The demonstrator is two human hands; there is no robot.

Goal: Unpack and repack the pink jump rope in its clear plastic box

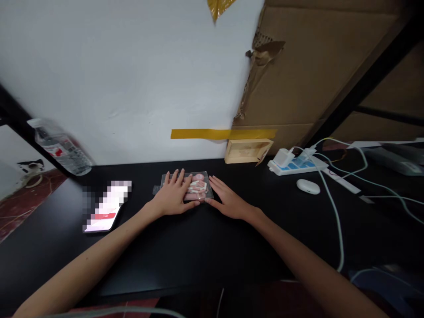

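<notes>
A flat, clear plastic package (199, 185) with pink and white pieces inside lies on the black table (172, 251). My left hand (175, 194) rests over its left part, fingers spread and stretched out, hiding much of it. At the package's right edge, my right hand (228, 198) lies with fingers stretched forward and the thumb pointing toward the package. The thumb and fingertips appear to touch that edge. What exactly the pink and white pieces are is too small to tell.
A lit phone (107, 207) and a plastic bottle (64, 148) are on the left. A wooden box (247, 151) stands by the wall. On the right are a power strip (298, 165) with chargers, a white earphone case (308, 186) and a loose white cable (334, 212).
</notes>
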